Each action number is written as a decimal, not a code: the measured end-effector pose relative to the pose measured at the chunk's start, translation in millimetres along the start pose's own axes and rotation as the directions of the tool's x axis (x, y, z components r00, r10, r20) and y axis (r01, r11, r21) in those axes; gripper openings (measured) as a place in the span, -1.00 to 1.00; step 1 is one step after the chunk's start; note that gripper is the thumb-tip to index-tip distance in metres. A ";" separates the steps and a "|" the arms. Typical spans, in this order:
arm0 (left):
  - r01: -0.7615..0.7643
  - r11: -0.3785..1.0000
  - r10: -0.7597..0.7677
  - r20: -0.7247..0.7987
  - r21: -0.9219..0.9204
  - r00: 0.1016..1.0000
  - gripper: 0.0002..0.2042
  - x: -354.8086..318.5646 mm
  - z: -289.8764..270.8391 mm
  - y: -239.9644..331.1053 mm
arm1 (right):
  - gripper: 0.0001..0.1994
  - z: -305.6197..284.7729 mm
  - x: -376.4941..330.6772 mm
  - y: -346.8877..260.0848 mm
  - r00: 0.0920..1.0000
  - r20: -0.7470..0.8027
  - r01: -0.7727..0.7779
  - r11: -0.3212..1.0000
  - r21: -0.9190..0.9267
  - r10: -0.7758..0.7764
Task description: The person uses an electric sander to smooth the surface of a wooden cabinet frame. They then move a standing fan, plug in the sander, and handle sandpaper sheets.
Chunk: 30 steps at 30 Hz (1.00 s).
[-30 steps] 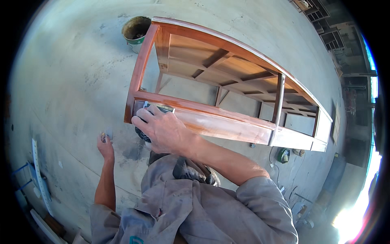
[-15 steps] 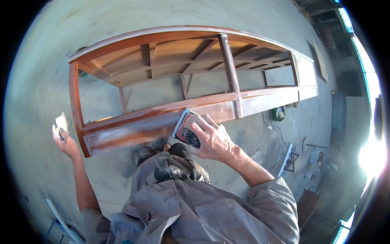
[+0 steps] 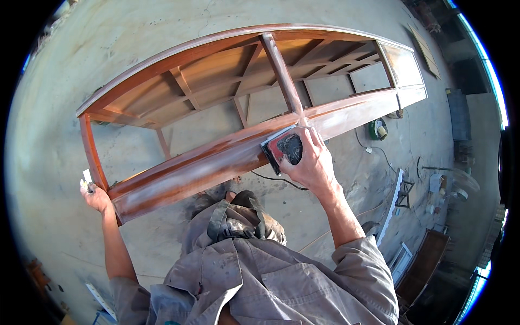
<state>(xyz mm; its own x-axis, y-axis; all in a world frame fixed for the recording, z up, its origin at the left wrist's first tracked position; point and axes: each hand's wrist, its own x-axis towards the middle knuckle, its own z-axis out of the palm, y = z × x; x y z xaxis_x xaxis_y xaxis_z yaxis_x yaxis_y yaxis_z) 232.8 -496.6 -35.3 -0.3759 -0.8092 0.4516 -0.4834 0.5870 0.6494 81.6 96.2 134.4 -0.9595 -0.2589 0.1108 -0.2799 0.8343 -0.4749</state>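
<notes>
Right hand [image 3: 317, 165] grasping sander [image 3: 288, 149] against near edge of frame [image 3: 189, 187]; left hand [image 3: 98, 200] pinching pad [image 3: 87, 175] by near-left corner.

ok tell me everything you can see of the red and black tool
The red and black tool is blocky and plastic-looking, with a rounded black top, red body and flat base. It sits tilted in the right hand, base apparently against the front board, near an upright post. A dark cord shows below; whether it joins the tool is unclear.
</notes>
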 end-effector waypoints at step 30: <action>0.113 0.994 -0.113 -0.003 0.002 0.994 -0.65 -1.0 6.9 -0.9 | -0.47 4.5 -20.3 -5.1 0.994 0.048 0.096 0.995 -0.001 -0.096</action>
<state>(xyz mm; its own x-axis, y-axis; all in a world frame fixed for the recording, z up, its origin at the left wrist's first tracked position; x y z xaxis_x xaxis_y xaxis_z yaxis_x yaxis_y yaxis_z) 228.2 -496.1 -40.6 -0.3167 -0.8704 0.3771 -0.5241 0.4919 0.6952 102.6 95.1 130.7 -0.9257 -0.3608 0.1139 -0.3709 0.8059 -0.4614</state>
